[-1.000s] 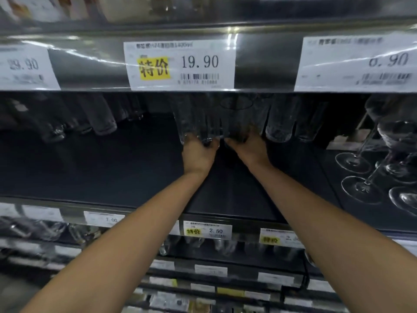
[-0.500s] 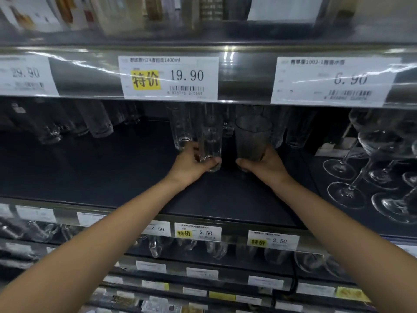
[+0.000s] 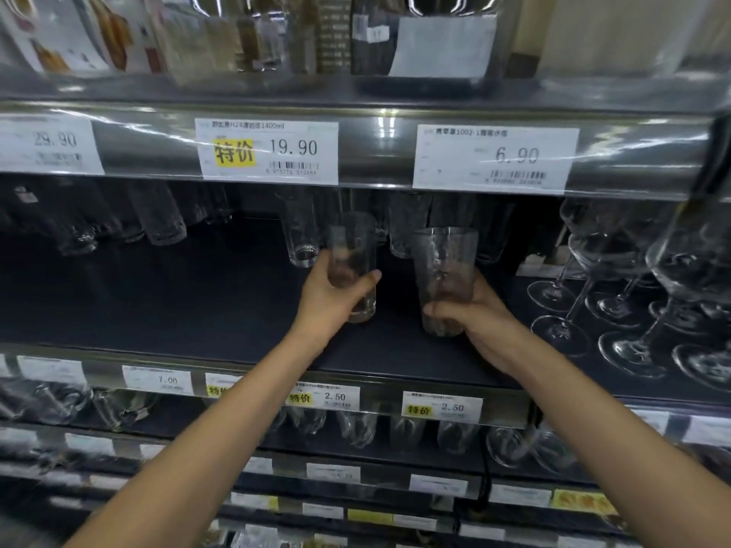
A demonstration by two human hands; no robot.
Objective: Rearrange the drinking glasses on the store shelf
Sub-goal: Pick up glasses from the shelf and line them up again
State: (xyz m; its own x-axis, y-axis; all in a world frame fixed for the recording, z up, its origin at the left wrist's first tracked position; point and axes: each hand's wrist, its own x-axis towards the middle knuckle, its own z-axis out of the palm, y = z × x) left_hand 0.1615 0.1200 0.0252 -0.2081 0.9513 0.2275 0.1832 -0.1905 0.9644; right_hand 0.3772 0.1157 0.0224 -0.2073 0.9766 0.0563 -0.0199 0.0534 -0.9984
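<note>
Narrow tumbler (image 3: 352,247) gripped in curled left hand (image 3: 328,296), wider tumbler (image 3: 445,267) in curled right hand (image 3: 480,316), both upright over dark shelf (image 3: 158,298).

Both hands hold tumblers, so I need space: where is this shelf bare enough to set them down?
The dark shelf is bare along its front and middle-left, bordered behind by the rear-left tumblers. Crowded: wine glasses at right, tumbler cluster at centre back.

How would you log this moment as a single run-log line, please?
left hand: grips narrow tumbler | right hand: grips wider tumbler | both upright, in front of back row | wine glasses at right untouched
</note>
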